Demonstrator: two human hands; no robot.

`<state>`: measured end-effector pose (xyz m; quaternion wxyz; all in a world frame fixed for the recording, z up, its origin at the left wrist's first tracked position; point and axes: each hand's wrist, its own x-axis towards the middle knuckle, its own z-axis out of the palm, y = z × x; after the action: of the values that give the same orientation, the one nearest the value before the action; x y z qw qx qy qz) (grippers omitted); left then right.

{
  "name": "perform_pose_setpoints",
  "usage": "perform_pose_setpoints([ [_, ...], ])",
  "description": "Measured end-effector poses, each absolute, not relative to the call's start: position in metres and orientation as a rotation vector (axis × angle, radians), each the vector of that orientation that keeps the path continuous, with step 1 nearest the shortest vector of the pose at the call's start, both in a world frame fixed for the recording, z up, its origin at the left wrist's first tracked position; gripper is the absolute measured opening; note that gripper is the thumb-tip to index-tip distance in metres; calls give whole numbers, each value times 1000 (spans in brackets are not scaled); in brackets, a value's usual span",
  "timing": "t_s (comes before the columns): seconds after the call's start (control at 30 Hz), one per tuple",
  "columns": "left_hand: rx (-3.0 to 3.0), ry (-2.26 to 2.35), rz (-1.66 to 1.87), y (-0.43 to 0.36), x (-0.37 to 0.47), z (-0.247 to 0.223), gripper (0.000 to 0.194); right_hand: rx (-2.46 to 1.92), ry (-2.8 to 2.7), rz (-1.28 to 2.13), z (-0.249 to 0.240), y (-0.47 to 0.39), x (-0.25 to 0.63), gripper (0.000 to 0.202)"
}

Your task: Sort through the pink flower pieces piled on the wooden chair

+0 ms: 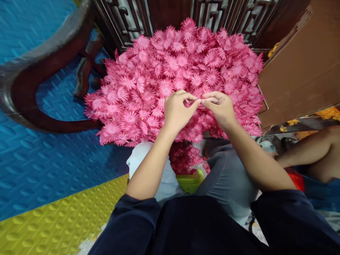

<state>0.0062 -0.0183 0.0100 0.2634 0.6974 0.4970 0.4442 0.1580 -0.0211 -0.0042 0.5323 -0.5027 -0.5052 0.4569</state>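
Observation:
Pink artificial flower heads (170, 65) lie in a large heap in front of me. Over the near middle of the heap, my left hand (180, 108) and my right hand (219, 106) meet at the fingertips. Thumb and index finger of each hand are pinched together. Whatever sits between the fingertips is too small to make out; a bit of pink shows through the loop of my left fingers, and it may belong to the heap behind.
A curved dark wooden armrest (23, 106) stands at the left over blue textured matting (66, 163). Brown cardboard (300, 71) rises at the right, near another person's bare limb (310, 148). More pink flowers (186, 157) and a green object (190, 182) are below, between my legs.

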Motion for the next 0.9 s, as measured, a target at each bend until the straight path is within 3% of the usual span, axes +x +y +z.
perform_pose_setpoints([
  [0.43, 1331, 1237, 1257, -11, 13, 9, 17, -1196, -1305, 1058, 0, -23, 162, 36],
  [0.67, 1351, 1446, 1617, -10, 14, 10, 25, -1242, -1279, 956, 0, -20, 160, 23],
  [0.8, 1060, 1659, 2075, 13, -33, 21, 27, -1301, -1191, 865, -17, -2, 189, 19],
  [0.9, 908, 1793, 2106, 34, -73, 24, 20, -1327, -1114, 727, -29, 12, 213, 23],
])
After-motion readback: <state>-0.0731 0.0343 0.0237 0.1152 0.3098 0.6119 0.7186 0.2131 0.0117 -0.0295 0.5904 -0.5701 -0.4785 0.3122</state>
